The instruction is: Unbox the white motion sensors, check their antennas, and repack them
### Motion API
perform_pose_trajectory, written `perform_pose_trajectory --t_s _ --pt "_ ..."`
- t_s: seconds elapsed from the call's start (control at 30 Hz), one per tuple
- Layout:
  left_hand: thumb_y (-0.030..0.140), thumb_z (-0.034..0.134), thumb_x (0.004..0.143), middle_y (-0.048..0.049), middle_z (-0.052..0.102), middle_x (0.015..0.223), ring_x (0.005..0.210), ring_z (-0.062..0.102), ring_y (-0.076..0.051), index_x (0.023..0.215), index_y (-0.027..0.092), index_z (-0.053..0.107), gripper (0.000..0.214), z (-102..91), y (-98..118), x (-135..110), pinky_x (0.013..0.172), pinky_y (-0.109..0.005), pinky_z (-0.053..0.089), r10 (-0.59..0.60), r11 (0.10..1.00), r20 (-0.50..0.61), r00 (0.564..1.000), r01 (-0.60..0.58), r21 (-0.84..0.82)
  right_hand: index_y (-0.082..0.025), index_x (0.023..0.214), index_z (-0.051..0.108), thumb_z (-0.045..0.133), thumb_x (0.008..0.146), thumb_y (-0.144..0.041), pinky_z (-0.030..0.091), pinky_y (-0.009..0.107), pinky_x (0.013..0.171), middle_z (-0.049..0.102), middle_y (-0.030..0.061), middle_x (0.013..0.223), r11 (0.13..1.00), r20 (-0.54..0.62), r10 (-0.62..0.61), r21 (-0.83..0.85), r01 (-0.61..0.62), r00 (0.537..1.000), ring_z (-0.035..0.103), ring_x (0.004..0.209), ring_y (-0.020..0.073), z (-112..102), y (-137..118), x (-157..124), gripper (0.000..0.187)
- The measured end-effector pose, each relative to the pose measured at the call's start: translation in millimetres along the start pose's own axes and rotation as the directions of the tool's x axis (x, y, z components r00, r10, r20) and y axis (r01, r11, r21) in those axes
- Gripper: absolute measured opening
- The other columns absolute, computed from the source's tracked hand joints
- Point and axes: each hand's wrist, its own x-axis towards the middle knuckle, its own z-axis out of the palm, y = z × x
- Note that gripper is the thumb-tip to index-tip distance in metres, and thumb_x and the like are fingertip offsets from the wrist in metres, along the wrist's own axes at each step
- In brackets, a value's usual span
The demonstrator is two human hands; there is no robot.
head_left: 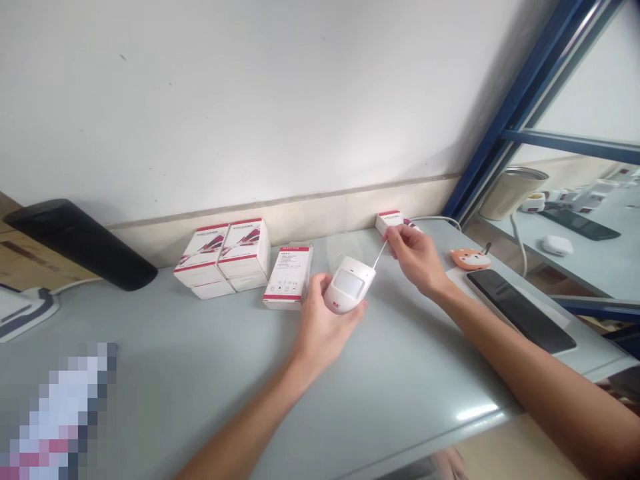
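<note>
White motion sensor [349, 285] clenched in left hand [325, 327]; thin wire [380, 255] pinched by fingers of right hand [417, 263]; white box [387, 221] partly hidden behind them.

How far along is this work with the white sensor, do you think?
Done: the white motion sensor is already out of any box, resting in the left hand. In hand: the right hand pinches its thin wire. Remaining: the white-and-red boxes on the table look closed.
</note>
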Motion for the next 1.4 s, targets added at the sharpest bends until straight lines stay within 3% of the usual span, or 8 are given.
perform_pose_trajectory --t_s 0.17,0.4,0.7,0.83,0.97,1.2,1.3,1.4 --pt "0.044 0.088 0.076 -0.0066 0.067 0.114 0.094 0.067 -0.022 0.116 0.025 0.053 0.056 3.1 7 -2 0.074 -0.032 0.054 0.002 0.999 0.055 0.999 0.0 -0.045 -0.025 0.086 0.061 0.052 0.098 -0.08 0.026 0.031 0.049 0.044 -0.0015 0.064 0.998 -0.032 -0.024 0.062 0.025 0.999 0.034 0.054 0.0152 -3 1 4 0.056" --pt "0.044 0.087 0.075 -0.0003 0.064 0.096 0.077 0.061 -0.018 0.107 0.026 0.048 0.054 4.5 4 -10 0.061 -0.028 0.048 -0.007 0.999 0.124 0.992 0.012 -0.032 -0.027 0.082 0.054 0.056 0.092 -0.085 0.027 0.031 0.046 0.041 -0.0029 0.059 0.982 -0.176 0.016 0.186 0.018 0.984 0.037 0.053 0.0155 -15 10 21 0.059" --pt "0.045 0.086 0.077 -0.0064 0.064 0.118 0.097 0.066 -0.022 0.12 0.027 0.05 0.059 4.2 -3 -3 0.075 -0.032 0.052 0.103 0.994 0.033 0.994 -0.105 0.044 -0.027 0.083 0.055 0.056 0.092 -0.084 0.032 0.032 0.05 0.042 -0.0033 0.06 0.983 -0.221 -0.003 0.176 0.042 0.975 0.041 0.054 0.0167 -25 5 25 0.058" --pt "0.041 0.087 0.076 -0.0079 0.064 0.121 0.105 0.065 -0.025 0.12 0.025 0.052 0.058 1.0 -5 -4 0.082 -0.034 0.053 0.118 0.992 -0.03 0.993 -0.117 0.051 -0.025 0.079 0.06 0.06 0.094 -0.077 0.034 0.033 0.056 0.047 -0.0018 0.063 0.997 -0.218 -0.053 0.049 0.065 0.975 0.042 0.058 0.017 -27 4 24 0.054" --pt "0.039 0.087 0.076 -0.0087 0.065 0.121 0.105 0.066 -0.024 0.121 0.023 0.054 0.058 -1.6 -3 -5 0.085 -0.035 0.053 0.105 0.994 -0.069 0.992 -0.105 0.006 -0.024 0.08 0.065 0.058 0.099 -0.069 0.04 0.033 0.064 0.058 0.0012 0.07 0.987 -0.281 -0.126 -0.134 0.091 0.951 0.049 0.065 0.0188 -19 7 21 0.049" --pt "0.037 0.086 0.075 -0.0081 0.066 0.118 0.105 0.066 -0.025 0.122 0.023 0.053 0.059 -5.2 -4 -4 0.085 -0.037 0.053 0.141 0.99 -0.073 0.987 -0.143 -0.011 -0.025 0.08 0.06 0.055 0.101 -0.069 0.041 0.032 0.062 0.059 0.0009 0.07 0.992 -0.356 -0.072 -0.125 0.029 0.932 0.05 0.066 0.0191 -5 13 13 0.049" --pt "0.038 0.086 0.076 -0.0078 0.066 0.12 0.107 0.066 -0.025 0.123 0.024 0.053 0.059 -8.4 -7 -2 0.085 -0.036 0.054 0.151 0.988 -0.066 0.986 -0.154 -0.031 -0.024 0.08 0.06 0.055 0.1 -0.07 0.041 0.033 0.062 0.057 0.0011 0.07 0.995 -0.337 -0.06 -0.1 0.027 0.94 0.049 0.066 0.0189 -2 8 9 0.05" --pt "0.038 0.086 0.077 -0.0075 0.066 0.119 0.104 0.068 -0.024 0.124 0.024 0.054 0.059 -10.9 -6 0 0.083 -0.034 0.054 0.177 0.981 -0.108 0.978 -0.185 -0.06 -0.023 0.082 0.064 0.054 0.101 -0.071 0.04 0.033 0.062 0.053 0.0004 0.068 0.992 -0.237 -0.096 -0.098 0.074 0.967 0.046 0.063 0.0182 5 0 -2 0.052"
